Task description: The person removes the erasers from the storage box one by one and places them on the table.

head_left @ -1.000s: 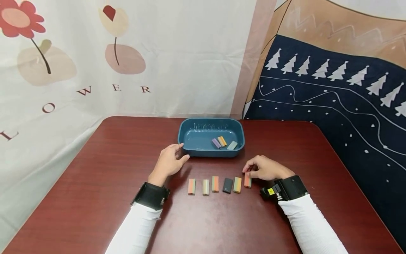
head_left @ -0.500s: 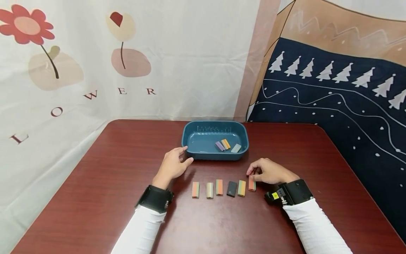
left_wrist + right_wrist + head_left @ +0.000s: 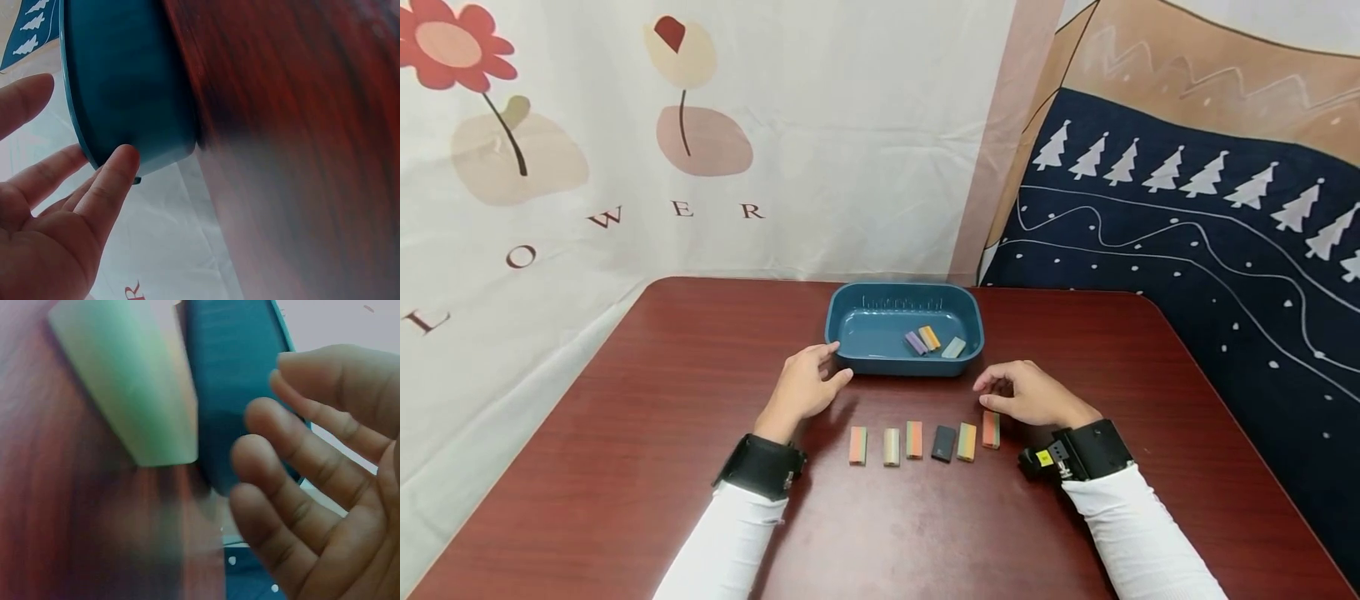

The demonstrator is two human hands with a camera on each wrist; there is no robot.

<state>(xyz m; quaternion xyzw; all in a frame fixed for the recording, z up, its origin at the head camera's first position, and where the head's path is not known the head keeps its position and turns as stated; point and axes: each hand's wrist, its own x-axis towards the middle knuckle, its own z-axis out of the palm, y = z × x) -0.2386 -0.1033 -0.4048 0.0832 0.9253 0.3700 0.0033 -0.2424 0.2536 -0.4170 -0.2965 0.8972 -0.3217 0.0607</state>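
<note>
Block (image 3: pixel 991 430), mostly orange in head view, mostly green right-wrist

Free to cross from the front over the bench (image 3: pixel 895 533), up to the row of six blocks (image 3: pixel 943 443). Passable also between that row and the blue tray (image 3: pixel 904 367), though flanked there by the left grip (image 3: pixel 801 387) at the tray's near-left corner and the right grip (image 3: pixel 1037 395) beside the rightmost block (image 3: pixel 991 432). Roomier inside the tray at left; obstructed at right by three blocks (image 3: pixel 929 337).

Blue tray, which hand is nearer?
Left. The left hand is at the near left corner of the blue tray; the right hand is apart, off its near right corner.
</note>
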